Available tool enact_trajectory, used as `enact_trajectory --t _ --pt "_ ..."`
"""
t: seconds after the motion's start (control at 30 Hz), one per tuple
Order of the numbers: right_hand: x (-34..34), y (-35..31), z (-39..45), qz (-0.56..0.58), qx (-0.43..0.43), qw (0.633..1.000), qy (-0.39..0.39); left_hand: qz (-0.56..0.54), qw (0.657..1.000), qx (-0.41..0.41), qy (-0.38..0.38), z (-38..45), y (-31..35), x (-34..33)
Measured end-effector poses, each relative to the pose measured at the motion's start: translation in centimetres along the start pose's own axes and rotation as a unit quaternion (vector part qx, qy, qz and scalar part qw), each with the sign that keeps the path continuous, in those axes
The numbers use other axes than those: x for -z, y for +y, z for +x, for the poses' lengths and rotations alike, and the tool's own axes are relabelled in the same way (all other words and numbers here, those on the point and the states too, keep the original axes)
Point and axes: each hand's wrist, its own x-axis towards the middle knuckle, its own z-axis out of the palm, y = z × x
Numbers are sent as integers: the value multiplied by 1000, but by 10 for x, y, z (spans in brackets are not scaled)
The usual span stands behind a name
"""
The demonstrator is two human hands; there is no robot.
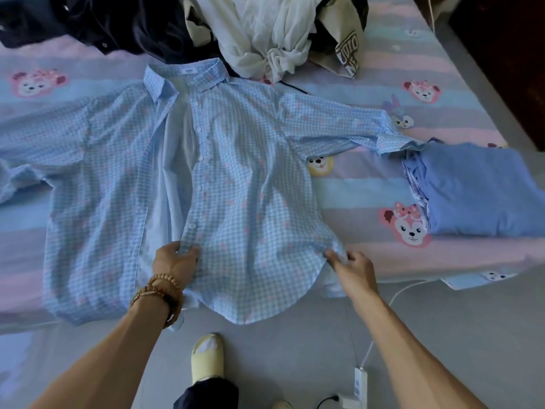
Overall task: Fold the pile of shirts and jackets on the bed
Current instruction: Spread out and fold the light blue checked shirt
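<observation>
Thin, crinkly light-blue gingham button-up shirt (236,178) lies spread flat on the bed; left hand (177,261) and right hand (352,268) each pinch its hem. Collar label's unreadable.

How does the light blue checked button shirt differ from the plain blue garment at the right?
The light blue checked button shirt lies spread open, sleeves out; the plain blue garment is folded compact. The shirt is gripped by the left hand and right hand; the garment lies untouched. Both rest on the bed.
</observation>
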Motion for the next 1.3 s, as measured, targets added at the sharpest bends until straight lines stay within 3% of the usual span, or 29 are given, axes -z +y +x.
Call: enact_trajectory --t 0.23,0.3,0.37,0.5,0.57,0.67,0.73,0.8,0.93,1.13,1.3 --pt "-13 30 -5 101 64 980 -156 -7 998 -1 -64 -14 -18 -16" --pt "-23 23 -10 60 87 980 -168 -3 998 -3 -69 -16 -19 -18" --pt "-28 23 -11 20 94 988 -118 -16 998 -7 -64 -20 -18 -18" --pt "-7 27 -8 153 63 986 -5 -56 998 -26 -17 -33 -14 -15" --pt "8 38 1 146 33 989 19 -51 998 -22 -8 -38 -17 -17" --pt "17 54 6 -135 64 988 31 3 1000 -1 -29 -42 -29 -26" --pt "12 58 7 -305 208 927 61 21 999 -5 -24 -42 -36 -32" --pt "5 57 14 -371 344 859 78 14 1000 -13 -13 -40 -41 -35" --pt "3 50 31 -300 407 862 47 9 1000 -21 12 -32 -41 -33" --pt "31 49 18 -241 414 860 175 97 992 18 78 -36 -49 -25" --pt "31 61 19 -285 456 833 128 140 988 33 55 -33 -57 -26"
